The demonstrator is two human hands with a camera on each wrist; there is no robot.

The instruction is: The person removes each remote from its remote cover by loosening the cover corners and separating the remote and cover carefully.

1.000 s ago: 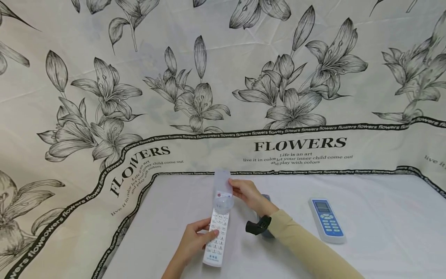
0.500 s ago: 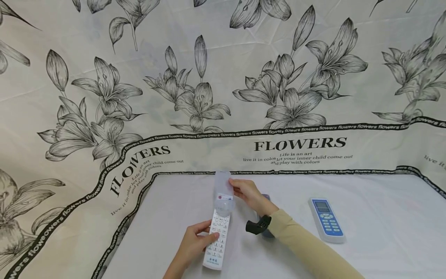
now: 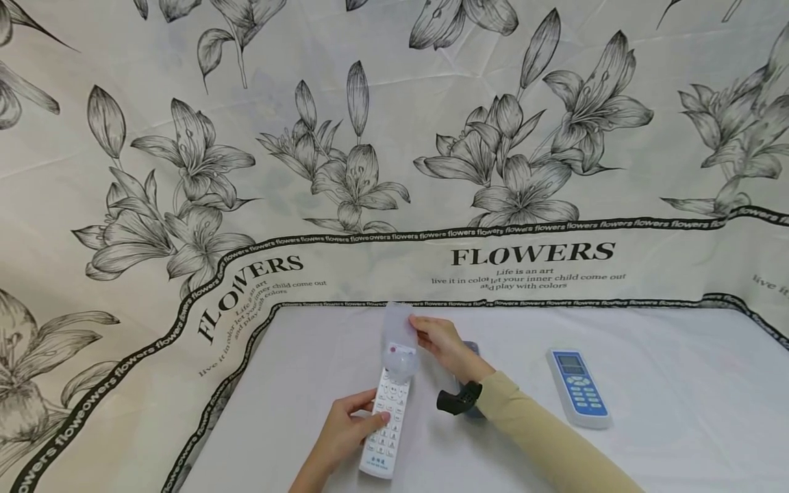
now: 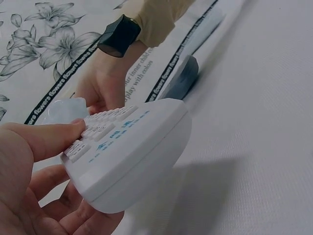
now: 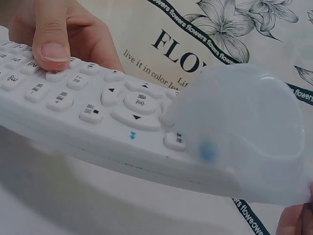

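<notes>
A white remote control point(image 3: 383, 448) with many buttons is held above the white surface, tilted away. My left hand point(image 3: 345, 428) grips its lower half, thumb on the buttons and fingers beneath, as the left wrist view also shows. Over the remote's far end sits a translucent plastic sleeve point(image 3: 401, 332), with a rounded bulge point(image 5: 239, 127) at its mouth in the right wrist view. My right hand point(image 3: 440, 342) pinches the sleeve's right edge near its far part. Only a bit of that hand's fingertips shows in the right wrist view's lower right corner.
A blue-and-white remote point(image 3: 578, 389) lies to the right on the white cloth point(image 3: 684, 411). Behind my right wrist, a dark grey object point(image 4: 183, 81) is partly hidden. A flower-printed curtain point(image 3: 370, 274) hangs along the back. A black band point(image 3: 459, 398) is on the right wrist.
The remote and sleeve have shifted slightly to the right and lean a little more that way. Both hands keep their grips, and the sleeve covers about the same length of the remote.
</notes>
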